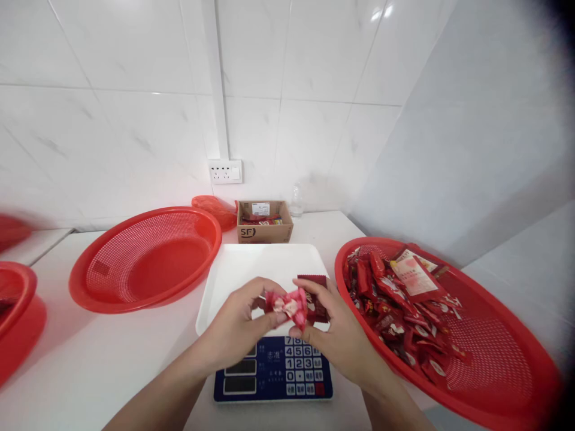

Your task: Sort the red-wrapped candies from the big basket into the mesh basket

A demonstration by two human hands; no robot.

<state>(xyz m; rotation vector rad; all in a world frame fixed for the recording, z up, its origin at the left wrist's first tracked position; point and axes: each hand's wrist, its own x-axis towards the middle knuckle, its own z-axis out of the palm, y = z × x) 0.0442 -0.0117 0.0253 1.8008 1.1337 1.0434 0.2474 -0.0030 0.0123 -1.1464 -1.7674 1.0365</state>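
Note:
Both hands are held over a white-topped weighing scale (pixel 265 263) with a blue keypad panel. Between them is a pink wrapped candy (pixel 290 305); the fingers of my left hand (pixel 247 320) close on its left end. My right hand (pixel 330 323) grips its right side, and a dark red snack packet (pixel 318 302) with a crimped edge shows behind those fingers. How the packet is held is partly hidden. To the right stands a red basket (pixel 498 323) with many red packets (pixel 399 305) heaped in its left part.
A red perforated basket (pixel 148 263) stands left of the scale, and another red basket (pixel 22 275) is cut off at the left edge. Behind the scale are a cardboard box (pixel 265 233) with red packets, a red plastic bag (pixel 215 209) and a clear container (pixel 296 200) against the tiled wall.

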